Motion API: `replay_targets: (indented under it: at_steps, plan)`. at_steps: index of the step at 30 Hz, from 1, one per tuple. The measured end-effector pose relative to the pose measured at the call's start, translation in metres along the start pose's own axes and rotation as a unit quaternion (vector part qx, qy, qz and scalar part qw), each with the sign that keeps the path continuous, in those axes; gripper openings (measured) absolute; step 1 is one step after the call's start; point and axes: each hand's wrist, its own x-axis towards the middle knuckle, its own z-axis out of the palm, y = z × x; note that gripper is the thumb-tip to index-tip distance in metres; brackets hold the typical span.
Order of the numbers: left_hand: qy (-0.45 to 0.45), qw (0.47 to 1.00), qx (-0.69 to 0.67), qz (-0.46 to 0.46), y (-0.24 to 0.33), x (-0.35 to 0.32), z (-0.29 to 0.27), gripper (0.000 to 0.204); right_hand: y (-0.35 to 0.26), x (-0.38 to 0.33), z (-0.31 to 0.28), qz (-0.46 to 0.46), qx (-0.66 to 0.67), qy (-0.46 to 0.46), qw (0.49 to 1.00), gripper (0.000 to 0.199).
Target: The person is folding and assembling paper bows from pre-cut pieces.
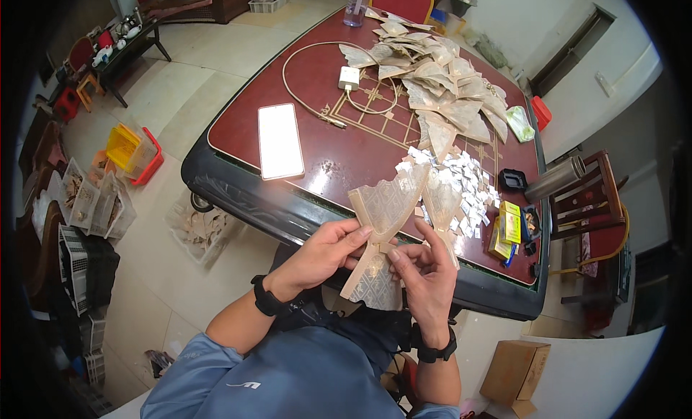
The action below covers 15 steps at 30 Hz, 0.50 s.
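Note:
A beige, lace-patterned piece shaped like a bow [386,206], wide at both ends and narrow in the middle, is held over the near table edge. My left hand [330,254] is closed on it, thumb lying on top beside the narrow middle. The thumb of my right hand [425,275] presses the same middle from the other side, its index finger raised. Behind my right fingers shows a second patterned piece [441,199]; whether the hand touches it is unclear. Just beyond lies a heap of small white pieces [472,195], and farther off a large pile of similar beige pieces [450,84].
On the dark red table [231,127] lie a bright-screened phone [280,141] and a white charger [349,78] with a looped cable. A yellow box [510,223] and a black tray [513,179] stand at the right. Plastic bins [112,203] and a cardboard box [513,376] are on the floor.

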Motion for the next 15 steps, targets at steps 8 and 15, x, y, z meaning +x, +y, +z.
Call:
replay_targets:
  at_steps: [8,15]
  plan:
    - [0.024,0.998,0.055,0.008,0.002,-0.002,0.012,0.037,0.004,-0.001,0.004,0.0,-0.009,0.004,1.0,0.028]
    - [0.063,0.991,0.098,0.068,-0.01,0.0,0.019,0.027,0.006,-0.004,0.005,-0.015,-0.108,0.018,0.994,0.018]
